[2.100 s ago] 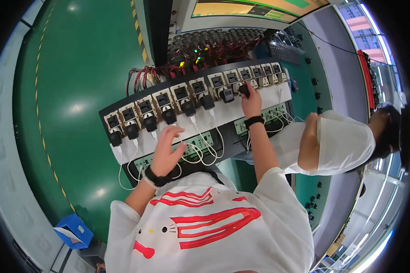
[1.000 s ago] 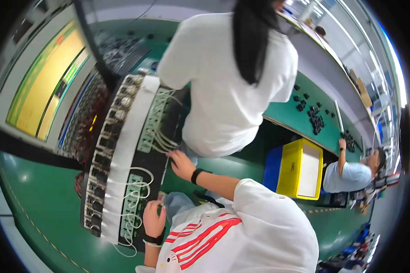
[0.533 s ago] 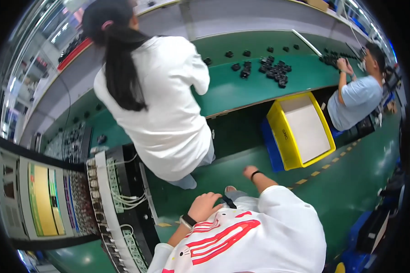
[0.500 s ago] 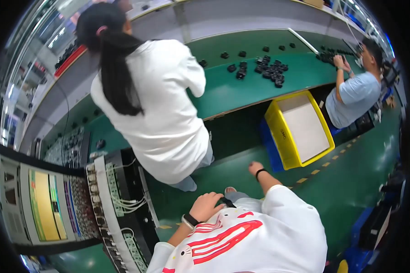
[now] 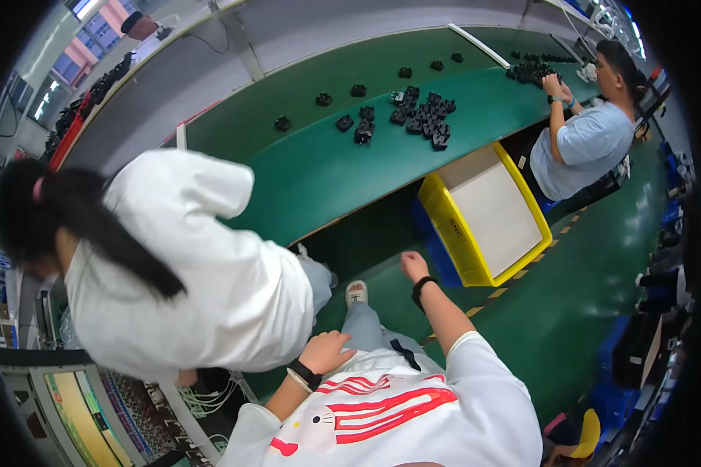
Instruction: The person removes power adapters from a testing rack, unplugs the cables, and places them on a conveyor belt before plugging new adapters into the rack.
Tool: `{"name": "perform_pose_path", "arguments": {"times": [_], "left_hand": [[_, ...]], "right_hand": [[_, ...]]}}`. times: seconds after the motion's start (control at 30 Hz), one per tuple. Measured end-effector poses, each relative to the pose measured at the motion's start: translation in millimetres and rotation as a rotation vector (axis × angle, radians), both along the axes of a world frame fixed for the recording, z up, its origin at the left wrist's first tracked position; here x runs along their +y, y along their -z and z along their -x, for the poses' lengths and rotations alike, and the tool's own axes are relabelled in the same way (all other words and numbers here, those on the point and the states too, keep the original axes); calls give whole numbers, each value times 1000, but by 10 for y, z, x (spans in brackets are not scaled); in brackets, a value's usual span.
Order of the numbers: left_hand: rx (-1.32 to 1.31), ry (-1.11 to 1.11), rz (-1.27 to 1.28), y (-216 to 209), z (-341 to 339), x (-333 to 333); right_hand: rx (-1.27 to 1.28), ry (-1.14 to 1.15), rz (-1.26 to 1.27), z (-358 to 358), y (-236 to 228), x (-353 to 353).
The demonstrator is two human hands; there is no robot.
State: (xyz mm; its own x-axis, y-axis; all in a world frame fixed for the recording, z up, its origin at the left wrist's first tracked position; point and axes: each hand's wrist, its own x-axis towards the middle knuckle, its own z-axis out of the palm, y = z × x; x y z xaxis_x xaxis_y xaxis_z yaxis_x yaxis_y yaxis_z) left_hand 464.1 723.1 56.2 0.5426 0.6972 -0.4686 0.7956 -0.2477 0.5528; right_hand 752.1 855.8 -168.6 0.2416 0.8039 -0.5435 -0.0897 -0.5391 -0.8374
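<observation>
While the person sits turned toward the long green worktable [image 5: 319, 167], these lines tell how the hands stand.

Right arm: stretched forward and away from the body, a black wristband [image 5: 421, 285] on the wrist, aimed at the near edge of the green worktable.
Right hand [image 5: 413, 265]: loosely curled into a half fist, holding nothing, in the air just beside the yellow plastic bin with a white sheet inside [image 5: 487, 214], which sits below the worktable's edge.
Left arm: bent at the elbow and drawn in close to the white shirt with red stripes [image 5: 389, 409], a dark watch band [image 5: 304, 374] on the wrist.
Left hand [image 5: 329, 351]: fingers spread a little and relaxed, palm down, resting on the person's own grey trouser leg [image 5: 360, 327], holding nothing.
Black moulded parts [image 5: 417, 117]: scattered on top of the green worktable, well apart from both hands.
Co-worker in white [image 5: 187, 272]: bent over, between the worktable and the left hand.
Co-worker in pale blue [image 5: 584, 140]: seated at the worktable's far right end, hands on parts there.
</observation>
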Motion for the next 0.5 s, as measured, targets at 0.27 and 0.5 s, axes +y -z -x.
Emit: {"name": "perform_pose_path", "arguments": {"times": [0.27, 0.5], "left_hand": [[-334, -211, -71, 107, -126, 800], [-109, -554, 5, 269, 532, 875]], "right_hand": [[-792, -295, -502, 51, -883, 2496], [-1100, -680, -313, 268, -1352, 3644]]}}
